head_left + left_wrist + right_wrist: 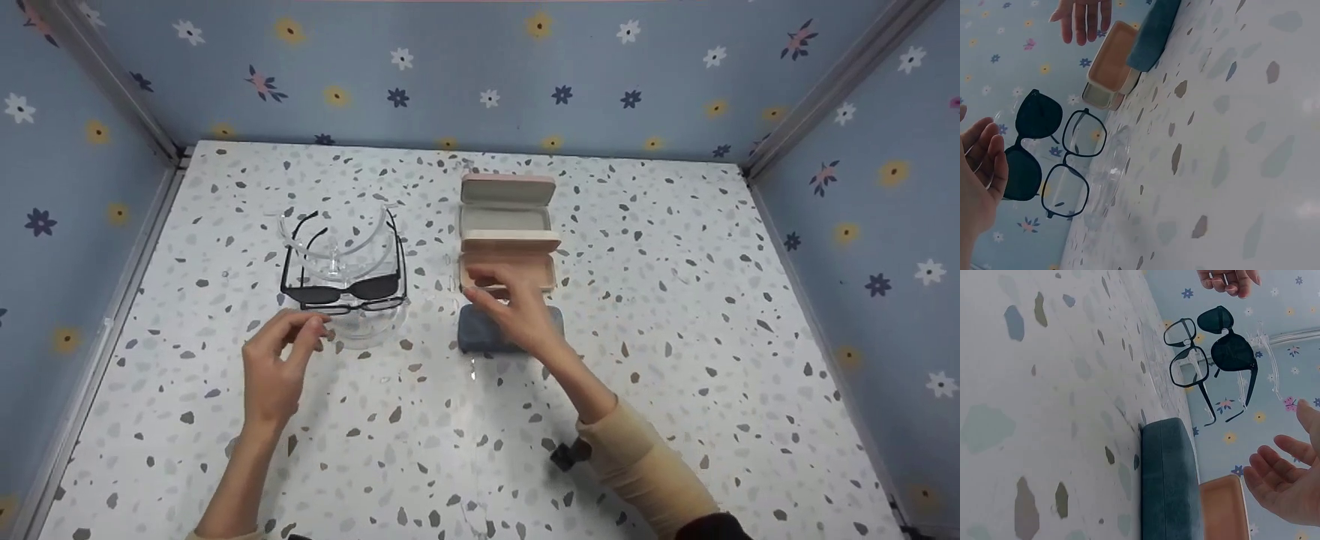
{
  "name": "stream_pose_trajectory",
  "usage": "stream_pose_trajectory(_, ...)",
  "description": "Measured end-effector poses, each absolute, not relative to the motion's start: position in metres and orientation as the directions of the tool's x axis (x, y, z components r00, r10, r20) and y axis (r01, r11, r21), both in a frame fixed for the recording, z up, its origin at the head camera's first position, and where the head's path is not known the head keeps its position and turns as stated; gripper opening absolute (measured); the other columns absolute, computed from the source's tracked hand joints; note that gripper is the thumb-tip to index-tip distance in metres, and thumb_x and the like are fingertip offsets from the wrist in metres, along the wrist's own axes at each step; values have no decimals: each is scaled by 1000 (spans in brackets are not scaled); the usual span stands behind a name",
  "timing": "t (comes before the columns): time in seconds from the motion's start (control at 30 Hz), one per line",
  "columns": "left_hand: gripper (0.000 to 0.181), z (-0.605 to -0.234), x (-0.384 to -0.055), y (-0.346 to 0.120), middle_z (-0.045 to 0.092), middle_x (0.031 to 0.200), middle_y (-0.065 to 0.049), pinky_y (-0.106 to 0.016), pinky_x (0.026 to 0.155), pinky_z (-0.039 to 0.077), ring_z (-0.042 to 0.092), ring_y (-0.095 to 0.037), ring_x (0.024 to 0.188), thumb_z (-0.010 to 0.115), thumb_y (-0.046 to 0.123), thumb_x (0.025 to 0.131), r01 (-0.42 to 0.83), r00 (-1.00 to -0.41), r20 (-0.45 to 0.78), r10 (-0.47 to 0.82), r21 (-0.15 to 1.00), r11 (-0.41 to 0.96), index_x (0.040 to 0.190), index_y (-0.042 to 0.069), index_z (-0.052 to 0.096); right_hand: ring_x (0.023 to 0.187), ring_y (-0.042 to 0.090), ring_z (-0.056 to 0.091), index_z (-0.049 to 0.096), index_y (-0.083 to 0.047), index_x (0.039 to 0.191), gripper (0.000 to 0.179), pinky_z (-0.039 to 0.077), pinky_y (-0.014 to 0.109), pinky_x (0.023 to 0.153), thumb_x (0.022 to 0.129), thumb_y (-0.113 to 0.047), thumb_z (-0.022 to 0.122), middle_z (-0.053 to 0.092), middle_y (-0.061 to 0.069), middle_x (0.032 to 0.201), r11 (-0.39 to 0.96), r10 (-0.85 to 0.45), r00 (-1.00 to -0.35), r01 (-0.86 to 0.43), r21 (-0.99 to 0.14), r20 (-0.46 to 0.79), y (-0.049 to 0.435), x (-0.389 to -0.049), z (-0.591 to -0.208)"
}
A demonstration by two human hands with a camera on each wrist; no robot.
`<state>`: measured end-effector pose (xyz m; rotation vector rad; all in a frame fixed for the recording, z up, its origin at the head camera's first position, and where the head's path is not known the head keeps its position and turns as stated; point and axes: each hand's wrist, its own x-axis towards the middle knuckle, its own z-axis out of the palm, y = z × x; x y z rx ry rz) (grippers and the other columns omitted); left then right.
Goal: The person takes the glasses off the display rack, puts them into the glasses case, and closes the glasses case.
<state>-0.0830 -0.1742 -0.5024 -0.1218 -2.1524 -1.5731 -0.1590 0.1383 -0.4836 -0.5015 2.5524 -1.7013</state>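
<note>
Two pairs of eyeglasses rest on a clear plastic display stand: black sunglasses above and clear-lensed glasses with a black frame below. Just in front of them is my left hand, its fingers loosely bent and holding nothing. My right hand hovers over the glasses cases with fingers slightly bent and nothing in them. Beneath it lies a closed blue case, partly hidden by the hand. Behind that stands an open peach-coloured case.
Another open case with a grey lining stands behind the peach one. All sit on a white speckled table. Blue flowered panels enclose its back and both sides.
</note>
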Motion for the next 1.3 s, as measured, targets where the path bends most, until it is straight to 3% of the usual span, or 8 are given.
stream_pose_trajectory(0.27,17,-501,-91,-191,65,81,4,-14,68,52,60,-8,69,58,9,104,203,-874,299,-382,941,272,106,-6,67,112,30,71,68,-3,130,35,60,33,97,99,-20,70,73,16,121,324,-295,-944,-244,-914,147,107,-166,-481)
stream_pose_trajectory(0.47,16,-503,-102,-202,64,85,6,-15,68,53,59,-8,71,59,25,105,81,-846,199,-495,965,249,112,10,64,108,25,72,70,-4,127,34,60,37,93,99,-25,70,75,12,117,322,-292,-948,-225,-920,129,85,-170,-480)
stream_pose_trajectory(0.57,24,-503,-109,-205,65,90,6,-15,71,53,60,-7,77,58,35,106,-4,-854,131,-504,966,259,117,15,64,103,24,73,72,-5,123,32,61,36,90,99,-25,70,77,11,113,321,-277,-951,-225,-920,136,77,-172,-480)
stream_pose_trajectory(0.73,41,-501,-120,-205,63,96,9,-14,79,53,62,-4,89,54,47,105,-134,-883,11,-469,952,274,127,14,64,94,24,72,75,-6,117,29,59,29,81,100,-28,69,78,10,107,326,-253,-958,-214,-921,134,67,-175,-483)
stream_pose_trajectory(1.0,51,-498,-130,-201,66,98,16,-13,85,53,64,-2,89,54,52,104,-191,-908,-64,-415,942,274,128,10,68,82,18,69,76,-7,115,28,58,20,69,101,-29,67,76,12,97,319,-234,-967,-169,-932,96,57,-177,-483)
stream_pose_trajectory(1.13,47,-498,-131,-201,67,96,13,-13,84,54,65,-5,89,54,49,104,-199,-908,-82,-411,948,249,124,10,70,84,24,71,76,-6,115,29,60,24,70,101,-30,66,76,17,97,294,-243,-967,-141,-945,69,52,-178,-484)
stream_pose_trajectory(1.3,43,-501,-134,-202,67,97,12,-13,84,55,64,-6,91,54,42,106,-207,-912,-118,-393,959,191,126,6,69,90,35,74,76,-4,114,27,64,45,78,101,-26,67,77,18,98,240,-245,-968,-108,-965,47,47,-178,-485)
